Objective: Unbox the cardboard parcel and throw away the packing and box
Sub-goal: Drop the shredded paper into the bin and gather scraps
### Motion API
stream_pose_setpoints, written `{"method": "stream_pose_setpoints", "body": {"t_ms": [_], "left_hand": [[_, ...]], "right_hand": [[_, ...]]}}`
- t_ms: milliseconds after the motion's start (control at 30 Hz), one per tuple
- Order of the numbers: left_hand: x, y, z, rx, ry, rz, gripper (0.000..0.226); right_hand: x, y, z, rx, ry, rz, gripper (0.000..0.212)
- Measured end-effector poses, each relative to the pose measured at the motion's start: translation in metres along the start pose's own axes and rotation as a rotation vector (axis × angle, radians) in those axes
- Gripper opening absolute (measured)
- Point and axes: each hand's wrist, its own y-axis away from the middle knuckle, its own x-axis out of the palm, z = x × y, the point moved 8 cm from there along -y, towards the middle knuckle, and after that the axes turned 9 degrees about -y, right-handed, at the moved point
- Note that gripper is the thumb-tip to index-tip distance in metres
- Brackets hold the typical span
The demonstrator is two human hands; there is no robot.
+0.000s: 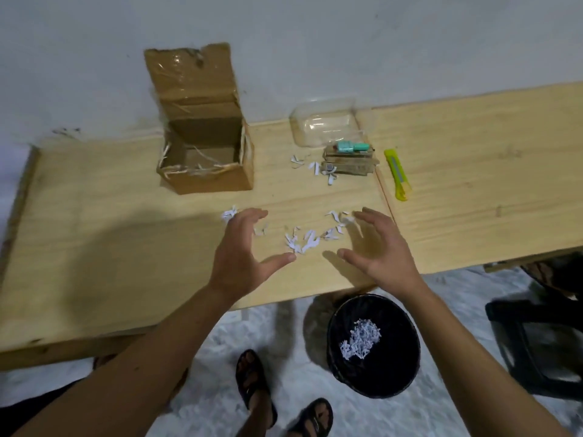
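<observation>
Both forearms reach forward over the near edge of the wooden table point(94, 247). The left hand point(243, 253) and the right hand point(375, 250) hover with palms turned toward each other, fingers spread and curved, thumbs pointing inward. Neither hand grips anything. Between them, on the table, lies a loose scatter of white paper shreds point(303, 239); a few pieces sit just beside the left fingertips, and whether the fingers touch them I cannot tell.

The cardboard box point(208, 159) stands behind the shreds and a little to the left, against the wall, its taped flap raised. The inside looks almost empty, with some thin strips along its rim. To the right of the box are a clear plastic lid point(325, 126), a small stack of flat brown pieces point(350, 162) with a teal object point(351, 146) on top, and more white scraps point(312, 167). What the teal object is, I cannot make out. A yellow utility knife point(397, 175) lies further right of the stack.

Below the table edge, in front of the shreds, a black bin point(373, 345) stands on the floor with a pile of paper shreds inside. Two feet in dark sandals point(255, 383) show beside it. A dark object at the right edge is cut off.
</observation>
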Motion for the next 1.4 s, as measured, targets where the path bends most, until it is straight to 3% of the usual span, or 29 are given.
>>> {"method": "stream_pose_setpoints", "body": {"t_ms": [100, 200, 300, 500, 600, 933, 1167, 1267, 1400], "left_hand": [[-0.005, 0.018, 0.04, -0.08, -0.24, 0.063, 0.127], [0.005, 0.038, 0.071, -0.195, -0.454, 0.223, 0.151], [0.016, 0.045, 0.082, -0.237, -0.546, 0.354, 0.154], [0.021, 0.042, 0.081, -0.211, -0.594, 0.358, 0.151], [0.021, 0.042, 0.08, -0.213, -0.613, 0.373, 0.151], [0.024, 0.044, 0.084, -0.211, -0.61, 0.378, 0.147], [0.022, 0.044, 0.081, -0.207, -0.629, 0.367, 0.147], [0.021, 0.045, 0.079, -0.201, -0.633, 0.348, 0.145], [0.021, 0.046, 0.079, -0.196, -0.64, 0.331, 0.142]], "right_hand": [[0.038, -0.014, 0.0, -0.004, 0.035, 0.111, 0.104], [0.068, -0.021, -0.003, -0.012, 0.121, 0.196, 0.109], [0.085, -0.021, 0.001, -0.119, 0.17, 0.228, 0.094], [0.104, -0.018, 0.023, -0.524, 0.332, 0.247, 0.045], [0.112, -0.008, 0.022, -0.557, 0.368, 0.283, 0.029], [0.075, 0.022, 0.008, -0.437, 0.38, 0.242, 0.018], [0.015, 0.091, -0.025, -0.334, 0.364, 0.184, 0.012], [-0.008, 0.12, -0.067, -0.192, 0.361, 0.182, 0.012], [-0.03, 0.148, -0.119, 0.049, 0.309, 0.16, 0.028]]}}
